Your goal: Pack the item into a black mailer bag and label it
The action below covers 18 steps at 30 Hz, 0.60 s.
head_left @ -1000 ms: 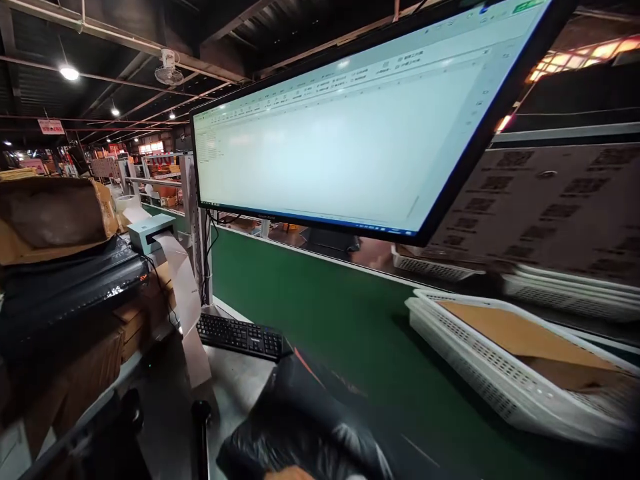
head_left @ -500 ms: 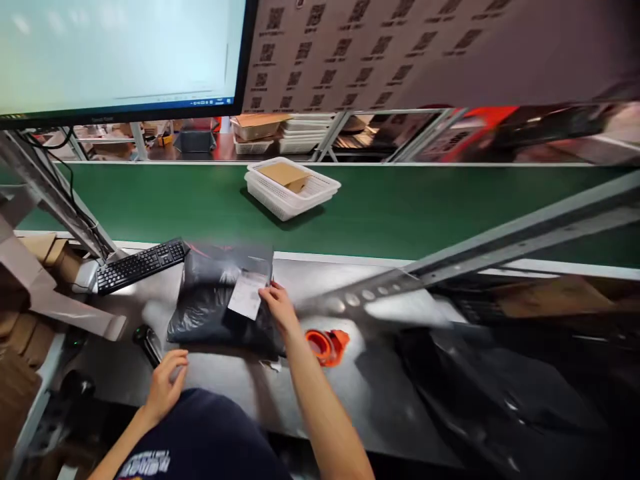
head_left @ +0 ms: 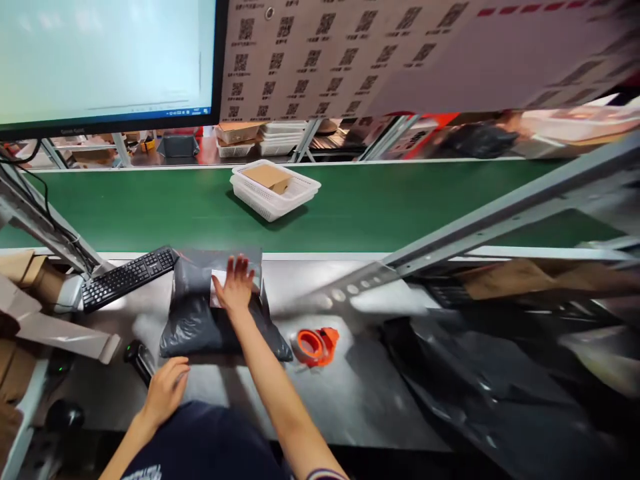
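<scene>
A black plastic mailer bag [head_left: 200, 327] lies on the metal table, plump and creased. My right hand [head_left: 234, 287] is spread flat over a white label [head_left: 217, 293] on the bag's upper face, covering much of it. Near the bag's lower left corner, my left hand [head_left: 166, 388] hovers by the table's front edge, fingers loosely bent, thumb apart, with nothing visible in it. Just left of it lies a black handheld scanner [head_left: 141, 360]. An orange tape dispenser [head_left: 316, 345] sits right of the bag.
A keyboard [head_left: 130, 275] lies at the left below a monitor [head_left: 105, 60]. Behind the table runs a green conveyor belt [head_left: 390, 200] carrying stacked white baskets [head_left: 273, 205]. A slanted metal strut [head_left: 480, 220] crosses at right, above black plastic bags [head_left: 480, 387].
My right hand has moved left from the label's right edge and now lies flat over it. The view has turned right; my left hand stays near the table's front edge.
</scene>
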### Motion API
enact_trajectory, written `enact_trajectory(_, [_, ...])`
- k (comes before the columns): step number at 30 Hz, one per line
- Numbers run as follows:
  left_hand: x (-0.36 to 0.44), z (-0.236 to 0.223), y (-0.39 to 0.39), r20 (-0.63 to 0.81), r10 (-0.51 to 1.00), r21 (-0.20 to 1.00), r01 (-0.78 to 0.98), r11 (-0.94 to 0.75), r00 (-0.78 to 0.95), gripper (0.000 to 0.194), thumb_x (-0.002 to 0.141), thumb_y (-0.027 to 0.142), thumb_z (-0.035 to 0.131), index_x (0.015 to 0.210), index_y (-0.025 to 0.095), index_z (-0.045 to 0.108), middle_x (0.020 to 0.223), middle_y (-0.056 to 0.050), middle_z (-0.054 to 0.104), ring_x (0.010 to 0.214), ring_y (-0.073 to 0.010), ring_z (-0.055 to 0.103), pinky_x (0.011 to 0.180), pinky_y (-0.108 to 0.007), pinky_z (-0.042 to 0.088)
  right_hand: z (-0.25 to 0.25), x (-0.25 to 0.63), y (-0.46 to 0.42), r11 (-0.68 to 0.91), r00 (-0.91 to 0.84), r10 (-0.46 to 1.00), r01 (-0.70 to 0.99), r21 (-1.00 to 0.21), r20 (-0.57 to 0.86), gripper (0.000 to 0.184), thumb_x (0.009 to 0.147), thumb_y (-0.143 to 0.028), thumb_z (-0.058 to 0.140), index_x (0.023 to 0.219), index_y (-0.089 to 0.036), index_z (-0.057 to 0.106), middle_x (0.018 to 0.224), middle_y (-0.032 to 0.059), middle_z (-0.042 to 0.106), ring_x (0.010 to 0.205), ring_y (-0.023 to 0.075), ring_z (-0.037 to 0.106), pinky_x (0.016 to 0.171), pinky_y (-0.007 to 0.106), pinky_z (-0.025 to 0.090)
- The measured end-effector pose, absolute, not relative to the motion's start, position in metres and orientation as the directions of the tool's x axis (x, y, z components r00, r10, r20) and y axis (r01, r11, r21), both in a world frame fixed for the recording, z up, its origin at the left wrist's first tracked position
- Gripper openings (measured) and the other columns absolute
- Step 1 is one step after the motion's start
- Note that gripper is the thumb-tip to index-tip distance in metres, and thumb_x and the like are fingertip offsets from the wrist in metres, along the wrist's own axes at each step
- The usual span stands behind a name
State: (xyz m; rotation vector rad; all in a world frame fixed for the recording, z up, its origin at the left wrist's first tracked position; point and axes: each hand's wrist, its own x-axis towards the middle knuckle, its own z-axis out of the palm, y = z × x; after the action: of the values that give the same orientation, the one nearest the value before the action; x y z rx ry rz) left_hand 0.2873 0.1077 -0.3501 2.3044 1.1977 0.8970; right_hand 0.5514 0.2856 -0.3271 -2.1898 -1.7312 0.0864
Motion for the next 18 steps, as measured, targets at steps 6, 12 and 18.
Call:
enact_trajectory(6, [0.290, -0.349, 0.126, 0.427, 0.703, 0.444, 0.546, -0.711, 0.568, 0.026, 0.099, 0.019, 0.058, 0.120, 0.027, 0.072, 0.122, -0.006, 0.079, 0.108, -0.0245, 0.078, 0.099, -0.045, 0.066, -0.345, 0.520, 0.296, -0.024, 0.048, 0.997, 0.925, -0.380, 0.054, 0.065, 0.110, -0.049, 0.040, 0.168, -0.018, 0.036, 0.176, 0.0187, 0.026, 0.163, 0.0387, 0.021, 0.131, 0.060, 0.015])
enact_trajectory(12, [0.280, -0.352, 0.183, 0.343, 0.933, 0.657, 0.681, -0.322, 0.109, 0.038, 0.102, 0.038, 0.052, 0.134, 0.021, 0.064, 0.141, -0.017, 0.069, 0.133, -0.0336, 0.066, 0.114, -0.057, 0.055, -0.350, 0.571, 0.267, -0.083, 0.092, 0.996, 0.926, -0.369, 0.008, 0.067, 0.108, -0.049, 0.043, 0.170, -0.026, 0.032, 0.179, 0.0130, 0.019, 0.166, 0.0342, 0.014, 0.132, 0.060, 0.012])
enact_trajectory(18, [0.322, -0.318, 0.273, 0.088, 0.996, 0.646, 0.761, -0.059, 0.002, 0.030, 0.102, 0.043, 0.052, 0.112, 0.017, 0.063, 0.101, -0.013, 0.077, 0.105, -0.0317, 0.076, 0.093, -0.045, 0.063, -0.337, 0.625, 0.235, -0.626, 0.643, 0.737, 0.531, -0.571, -0.209, 0.090, 0.103, -0.063, 0.040, 0.166, 0.000, 0.030, 0.165, 0.0348, 0.037, 0.153, 0.0422, 0.039, 0.121, 0.061, 0.034])
